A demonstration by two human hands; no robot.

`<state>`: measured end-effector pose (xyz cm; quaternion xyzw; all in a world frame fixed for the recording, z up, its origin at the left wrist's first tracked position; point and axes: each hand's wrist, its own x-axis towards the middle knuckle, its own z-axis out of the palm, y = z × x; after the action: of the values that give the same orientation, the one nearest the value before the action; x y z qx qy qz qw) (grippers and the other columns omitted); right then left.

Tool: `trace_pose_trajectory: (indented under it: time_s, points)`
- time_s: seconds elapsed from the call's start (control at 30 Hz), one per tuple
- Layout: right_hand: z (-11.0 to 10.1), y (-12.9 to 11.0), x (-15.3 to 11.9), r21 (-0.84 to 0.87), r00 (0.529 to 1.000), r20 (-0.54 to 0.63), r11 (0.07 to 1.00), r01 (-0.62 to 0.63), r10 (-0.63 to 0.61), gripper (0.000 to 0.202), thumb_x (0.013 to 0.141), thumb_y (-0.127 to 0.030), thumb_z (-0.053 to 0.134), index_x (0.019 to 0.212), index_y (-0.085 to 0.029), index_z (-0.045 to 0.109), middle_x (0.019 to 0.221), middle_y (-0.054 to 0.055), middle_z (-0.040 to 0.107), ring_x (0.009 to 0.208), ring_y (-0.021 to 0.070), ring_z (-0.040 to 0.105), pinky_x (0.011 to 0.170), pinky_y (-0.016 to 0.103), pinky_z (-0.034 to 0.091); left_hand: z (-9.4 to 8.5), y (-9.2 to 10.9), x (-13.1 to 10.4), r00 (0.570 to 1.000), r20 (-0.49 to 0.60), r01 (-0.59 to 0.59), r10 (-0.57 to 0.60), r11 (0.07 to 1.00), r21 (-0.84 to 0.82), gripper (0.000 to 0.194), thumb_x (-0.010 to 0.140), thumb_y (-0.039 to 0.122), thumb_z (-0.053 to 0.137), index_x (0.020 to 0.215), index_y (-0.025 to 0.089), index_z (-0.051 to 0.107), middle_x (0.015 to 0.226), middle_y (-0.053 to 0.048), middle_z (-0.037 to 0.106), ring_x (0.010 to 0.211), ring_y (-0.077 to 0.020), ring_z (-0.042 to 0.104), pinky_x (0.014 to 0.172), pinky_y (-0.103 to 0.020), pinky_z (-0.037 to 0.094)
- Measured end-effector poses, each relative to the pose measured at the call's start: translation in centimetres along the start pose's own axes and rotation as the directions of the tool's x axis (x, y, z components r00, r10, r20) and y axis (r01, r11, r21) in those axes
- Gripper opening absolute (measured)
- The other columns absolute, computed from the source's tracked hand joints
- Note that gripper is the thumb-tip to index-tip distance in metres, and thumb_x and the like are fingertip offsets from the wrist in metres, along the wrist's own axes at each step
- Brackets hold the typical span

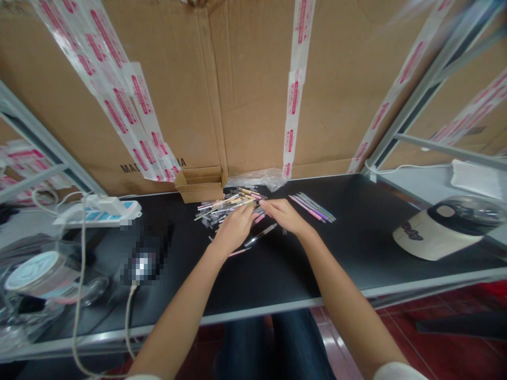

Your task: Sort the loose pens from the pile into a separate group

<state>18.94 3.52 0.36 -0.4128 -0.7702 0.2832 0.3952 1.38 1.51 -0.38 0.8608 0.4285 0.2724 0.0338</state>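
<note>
Both hands meet over a loose heap of pens and pen parts (216,212) on the black tabletop. My left hand (236,224) is closed, its fingertips pinched together at the heap's right side. Close beside it, my right hand (283,214) is also closed, thumb and fingers pointing at the left fingertips. Something small and dark shows between the two hands, too blurred to name. Just below them lies a clear pen (260,236) with a dark tip. To the right rests a neat group of pink, purple and grey pens (312,207), side by side.
An open cardboard box (202,192) and a crumpled clear plastic bag (263,178) stand behind the heap. At left are a power strip (103,211), a cable (82,264) and a round tub (39,274). A cream-and-black appliance (431,232) sits at right. Taped cardboard (253,95) walls the back.
</note>
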Motion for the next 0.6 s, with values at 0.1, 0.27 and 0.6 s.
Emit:
trace_pose_trajectory:
  time_s: [0.1, 0.27, 0.6]
  points:
    - [0.2, 0.3, 0.0, 0.011, 0.998, -0.018, 0.998, -0.063, 0.064, 0.059, 0.085, -0.061, 0.035, 0.046, -0.017, 0.038, 0.044, -0.003, 0.034, 0.046, 0.0082, 0.032, 0.047, 0.023, 0.026, -0.1, 0.1, 0.0, 1.0, 0.003, 0.021, -0.021, 1.0, -0.014, 0.034, 0.094, 0.027, 0.036, 0.125, 0.016, 0.044, 0.122, -0.013, 0.057, 0.114, -0.0226, 0.054, 0.094, -0.039, 0.046]
    - [0.8, 0.4, 0.3, 0.045, 0.997, -0.01, 0.996, -0.073, 0.073, 0.062, 0.083, -0.064, 0.035, 0.041, -0.018, 0.035, 0.038, -0.003, 0.031, 0.041, 0.0075, 0.031, 0.045, 0.023, 0.026, 0.0, 0.2, -0.1, 1.0, 0.014, -0.018, 0.018, 0.999, 0.045, 0.033, 0.094, 0.026, 0.035, 0.123, 0.017, 0.046, 0.118, -0.011, 0.057, 0.108, -0.0224, 0.056, 0.092, -0.038, 0.047]
    - [1.4, 0.9, 0.5, 0.087, 0.985, 0.043, 0.982, -0.17, 0.167, 0.063, 0.087, -0.06, 0.03, 0.043, -0.017, 0.045, 0.037, -0.002, 0.039, 0.039, 0.0091, 0.04, 0.048, 0.024, 0.035, 0.9, 0.1, 0.2, 1.0, 0.016, 0.014, -0.015, 0.997, 0.077, 0.023, 0.094, 0.025, 0.036, 0.103, 0.015, 0.055, 0.101, -0.009, 0.059, 0.095, -0.0211, 0.06, 0.084, -0.035, 0.05]
